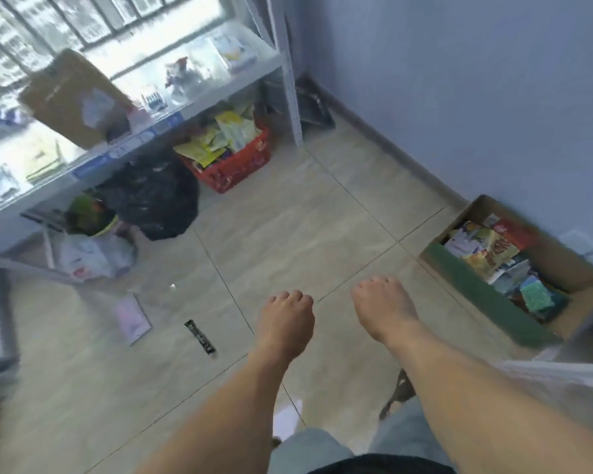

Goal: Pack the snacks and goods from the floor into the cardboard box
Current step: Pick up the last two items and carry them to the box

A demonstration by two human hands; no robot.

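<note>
Left hand (285, 325) curled into a loose fist, grasping nothing, raised over the beige tiled floor (288, 217). Right hand (384, 307) likewise curled and empty, just beside it. Open brown cardboard box (562, 265) with a green front wall, against the blue wall at right, part filled with colourful snack packets (493, 251). Slim black sachet (200, 336) and pale pink flat packet (131, 318) lying on the floor at left, apart.
</note>
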